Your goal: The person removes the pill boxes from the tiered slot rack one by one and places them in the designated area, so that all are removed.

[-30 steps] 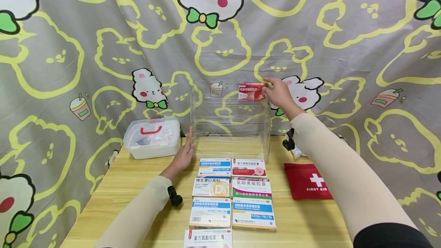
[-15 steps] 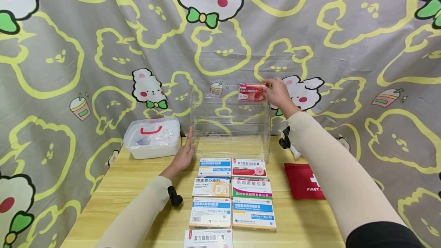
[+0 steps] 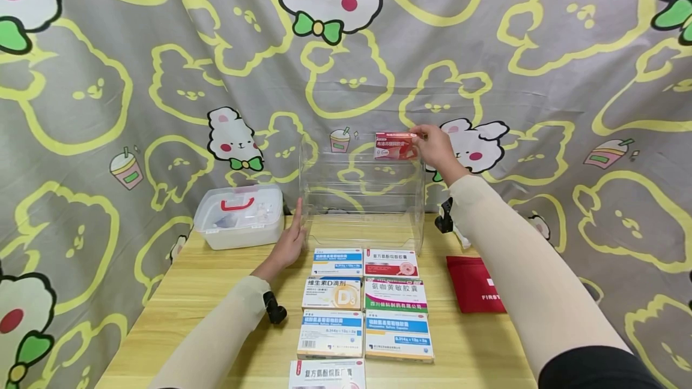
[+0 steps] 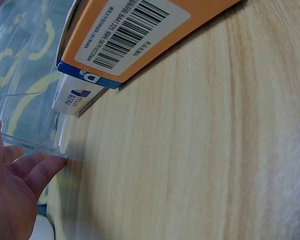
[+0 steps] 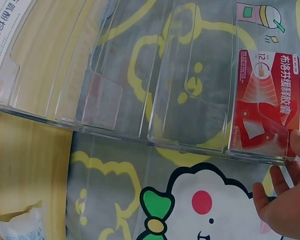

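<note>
A clear tiered display rack [image 3: 363, 216] stands at the back of the table. On its top tier, at the right end, sits a red medicine box [image 3: 394, 146], upright with its printed front outward. My right hand [image 3: 437, 147] pinches the box's right end; in the right wrist view a fingertip lies on its corner, the other fingers outside the rack's side panel. My left hand [image 3: 290, 244], fingers straight, rests against the rack's left side. The left wrist view shows its fingertips [image 4: 52, 164] touching the rack's lower edge.
Before the rack lie medicine boxes in two columns, including a vitamin D box [image 3: 331, 293] and a green-and-purple-banded box [image 3: 395, 295]. A lidded plastic case [image 3: 238, 218] stands left. A red first-aid pouch [image 3: 470, 284] lies right, partly behind my sleeve.
The red box has settled slightly lower and to the right on the top tier. My right hand has dropped a little with it, and the forearm has shifted left. My left hand has stayed put.
</note>
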`<move>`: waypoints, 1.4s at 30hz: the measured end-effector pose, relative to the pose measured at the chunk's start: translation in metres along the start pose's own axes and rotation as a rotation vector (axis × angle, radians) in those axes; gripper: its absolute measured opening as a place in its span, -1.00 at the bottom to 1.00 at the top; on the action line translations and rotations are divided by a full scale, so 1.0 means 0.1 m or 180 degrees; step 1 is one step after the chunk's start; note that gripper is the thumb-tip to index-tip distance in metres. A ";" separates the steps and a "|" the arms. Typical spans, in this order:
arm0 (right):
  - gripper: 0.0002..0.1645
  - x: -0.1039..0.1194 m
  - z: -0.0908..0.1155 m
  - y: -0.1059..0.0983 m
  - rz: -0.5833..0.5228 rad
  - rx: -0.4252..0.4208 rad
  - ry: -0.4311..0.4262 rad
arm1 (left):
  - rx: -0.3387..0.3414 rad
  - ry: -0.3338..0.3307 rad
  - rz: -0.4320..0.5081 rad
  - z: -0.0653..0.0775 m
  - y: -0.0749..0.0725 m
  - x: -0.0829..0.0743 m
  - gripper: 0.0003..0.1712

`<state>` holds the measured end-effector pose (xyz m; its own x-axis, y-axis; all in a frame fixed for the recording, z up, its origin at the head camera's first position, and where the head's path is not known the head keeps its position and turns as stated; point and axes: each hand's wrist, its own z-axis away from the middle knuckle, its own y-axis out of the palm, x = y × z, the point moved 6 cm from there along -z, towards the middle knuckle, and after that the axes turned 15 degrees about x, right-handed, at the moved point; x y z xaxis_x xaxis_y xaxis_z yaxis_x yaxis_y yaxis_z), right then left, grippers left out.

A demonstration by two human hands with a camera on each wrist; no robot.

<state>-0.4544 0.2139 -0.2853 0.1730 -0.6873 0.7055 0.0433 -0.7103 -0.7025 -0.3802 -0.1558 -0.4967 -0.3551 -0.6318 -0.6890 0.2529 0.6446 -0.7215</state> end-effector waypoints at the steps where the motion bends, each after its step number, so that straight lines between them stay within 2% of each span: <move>1: -0.62 0.00 0.00 0.00 -0.0019 0.0001 0.0002 | -0.0005 -0.0003 -0.0009 0.00 0.00 0.00 -0.09; 7: -0.62 0.02 0.03 -0.03 -0.0050 0.0030 -0.0002 | 0.0004 -0.0024 0.0016 0.00 0.00 -0.02 -0.07; 18: -0.62 0.14 0.06 -0.13 -0.0048 -0.0065 -0.0242 | 0.0029 -0.0059 0.0000 -0.02 0.01 -0.01 -0.07; 28: -0.63 0.23 0.12 -0.25 -0.0146 -0.0138 -0.0298 | 0.0008 -0.0030 -0.0002 0.00 0.01 0.00 -0.11; 42: -0.63 0.42 0.30 -0.39 -0.0148 -0.0244 -0.0398 | 0.0004 0.0024 0.0070 0.00 0.02 0.00 -0.11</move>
<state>-0.4191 0.2180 -0.2311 0.2941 -0.6325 0.7166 -0.0202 -0.7537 -0.6569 -0.3798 -0.1545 -0.4978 -0.3562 -0.6142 -0.7042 0.2618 0.6578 -0.7062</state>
